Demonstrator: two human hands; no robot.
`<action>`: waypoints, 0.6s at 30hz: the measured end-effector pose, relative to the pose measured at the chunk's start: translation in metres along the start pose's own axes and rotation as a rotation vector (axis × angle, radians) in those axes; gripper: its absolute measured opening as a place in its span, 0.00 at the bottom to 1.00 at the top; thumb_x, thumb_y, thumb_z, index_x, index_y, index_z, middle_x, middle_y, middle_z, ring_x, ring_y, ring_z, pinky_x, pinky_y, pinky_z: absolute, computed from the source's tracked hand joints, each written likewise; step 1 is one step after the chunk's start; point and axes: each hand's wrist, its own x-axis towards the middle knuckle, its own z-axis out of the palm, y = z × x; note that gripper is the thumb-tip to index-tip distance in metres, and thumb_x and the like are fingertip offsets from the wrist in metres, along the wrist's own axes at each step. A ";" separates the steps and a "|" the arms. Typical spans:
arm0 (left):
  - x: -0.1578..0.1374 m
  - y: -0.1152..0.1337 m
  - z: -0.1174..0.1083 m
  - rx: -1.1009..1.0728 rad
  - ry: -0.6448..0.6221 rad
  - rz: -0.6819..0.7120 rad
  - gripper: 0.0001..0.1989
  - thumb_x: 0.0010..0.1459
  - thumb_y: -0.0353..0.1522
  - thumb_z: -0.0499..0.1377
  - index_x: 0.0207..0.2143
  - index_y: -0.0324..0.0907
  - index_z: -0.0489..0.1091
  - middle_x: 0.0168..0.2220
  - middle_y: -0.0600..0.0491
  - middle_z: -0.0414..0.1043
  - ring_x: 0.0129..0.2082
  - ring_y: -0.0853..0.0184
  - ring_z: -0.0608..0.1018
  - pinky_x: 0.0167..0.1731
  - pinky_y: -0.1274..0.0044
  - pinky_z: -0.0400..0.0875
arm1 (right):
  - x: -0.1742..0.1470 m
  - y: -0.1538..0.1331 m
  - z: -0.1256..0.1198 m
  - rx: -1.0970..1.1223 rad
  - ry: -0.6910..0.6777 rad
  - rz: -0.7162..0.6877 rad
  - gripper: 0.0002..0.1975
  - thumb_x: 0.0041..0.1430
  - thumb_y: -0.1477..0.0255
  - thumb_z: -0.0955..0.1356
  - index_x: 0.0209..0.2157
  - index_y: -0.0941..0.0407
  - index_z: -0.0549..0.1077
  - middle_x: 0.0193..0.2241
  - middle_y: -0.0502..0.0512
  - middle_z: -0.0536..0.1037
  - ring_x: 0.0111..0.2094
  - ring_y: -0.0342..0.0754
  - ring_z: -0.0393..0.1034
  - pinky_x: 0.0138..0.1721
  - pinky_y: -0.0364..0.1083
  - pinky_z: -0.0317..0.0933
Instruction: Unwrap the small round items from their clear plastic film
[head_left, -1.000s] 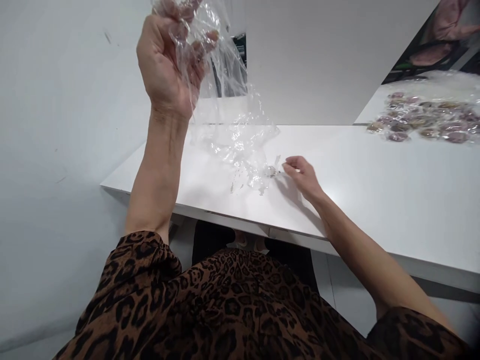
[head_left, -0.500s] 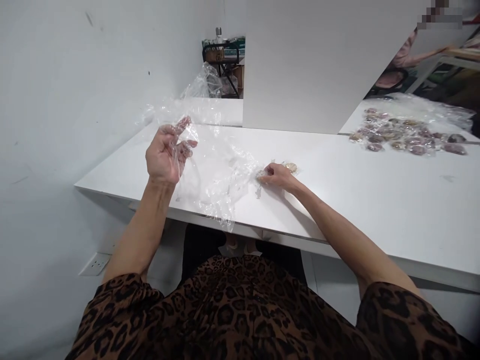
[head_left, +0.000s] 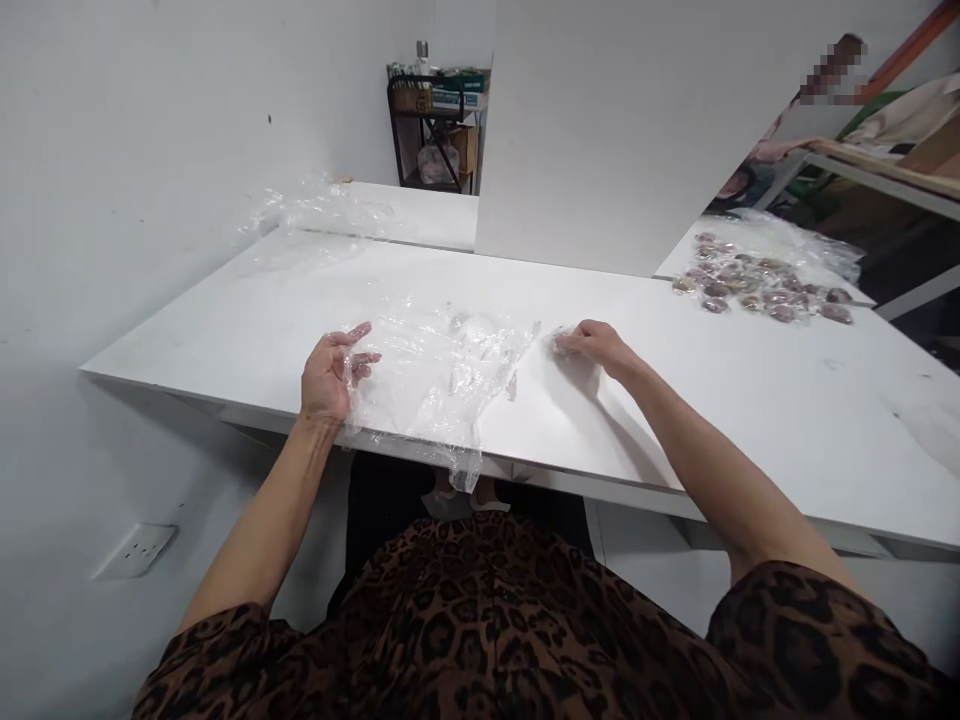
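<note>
A large crumpled clear plastic bag [head_left: 427, 370] lies across the white table, one end hanging over the front edge. My left hand [head_left: 330, 375] is at the bag's left end, palm turned inward and fingers apart, with film against it; I cannot tell whether it is inside the bag. To the right of the bag, my right hand [head_left: 602, 347] is closed in a pinch on a small clear-wrapped packet [head_left: 559, 339] just at the tabletop. Its contents are mostly hidden by my fingers.
Several wrapped purple and yellowish pieces [head_left: 772, 285] lie in a pile at the right back. More loose clear film [head_left: 322, 210] sits at the left back by the wall. A white upright panel [head_left: 585, 140] stands behind the table. A dark shelf rack [head_left: 431, 125] is beyond.
My left hand has come down toward the front edge, and the raised bag now lies flatter on the table. My right hand has shifted right, away from the bag; the yellowish round piece beside it no longer shows.
</note>
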 end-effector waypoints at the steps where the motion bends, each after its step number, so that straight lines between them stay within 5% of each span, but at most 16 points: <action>1: 0.002 -0.004 -0.003 -0.006 0.011 -0.009 0.10 0.41 0.29 0.61 0.31 0.41 0.67 0.49 0.49 0.81 0.25 0.68 0.82 0.19 0.82 0.67 | -0.002 -0.001 0.005 -0.007 -0.004 -0.016 0.17 0.45 0.67 0.77 0.22 0.56 0.65 0.20 0.46 0.67 0.26 0.40 0.59 0.29 0.43 0.50; 11: 0.000 -0.009 -0.016 -0.075 0.043 0.004 0.09 0.42 0.30 0.67 0.29 0.42 0.73 0.46 0.51 0.83 0.29 0.70 0.83 0.24 0.84 0.75 | -0.045 0.000 0.018 0.455 -0.127 0.069 0.21 0.39 0.71 0.80 0.25 0.54 0.64 0.19 0.44 0.68 0.23 0.40 0.62 0.24 0.41 0.55; 15: -0.001 -0.013 -0.023 -0.093 0.061 0.034 0.09 0.44 0.30 0.69 0.30 0.42 0.75 0.48 0.51 0.83 0.30 0.69 0.83 0.27 0.83 0.77 | -0.053 0.021 -0.017 0.583 0.027 0.174 0.21 0.43 0.71 0.80 0.25 0.54 0.62 0.21 0.50 0.72 0.22 0.42 0.65 0.23 0.42 0.57; 18: -0.001 -0.014 -0.025 -0.088 0.079 0.028 0.09 0.44 0.31 0.70 0.30 0.43 0.75 0.49 0.51 0.83 0.31 0.68 0.83 0.27 0.82 0.78 | -0.018 0.024 -0.074 0.604 0.265 0.236 0.17 0.46 0.77 0.78 0.25 0.57 0.65 0.23 0.55 0.74 0.23 0.42 0.67 0.22 0.42 0.55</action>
